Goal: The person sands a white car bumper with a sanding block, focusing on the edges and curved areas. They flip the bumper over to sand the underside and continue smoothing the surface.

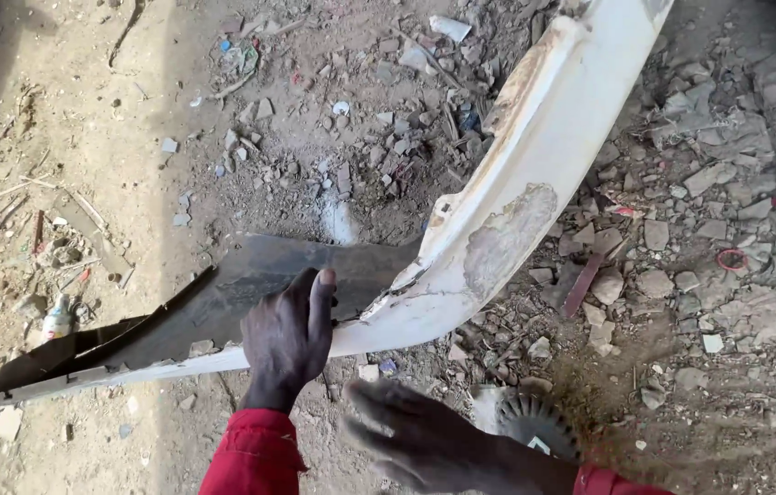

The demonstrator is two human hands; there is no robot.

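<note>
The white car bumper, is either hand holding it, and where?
The left hand grips the white bumper over its lower edge, near the cracked middle. The right hand is blurred; a toothed disc lies behind it, hold unclear.

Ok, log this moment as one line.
left hand: gripping lower edge of white car bumper | right hand: blurred, free, beside toothed disc | ground: rubble

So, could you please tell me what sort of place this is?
Probably an outdoor scrap or car-repair yard: bare dirt ground strewn with rubble, and a worn white car bumper with peeling paint, steadied by the left hand.
</note>
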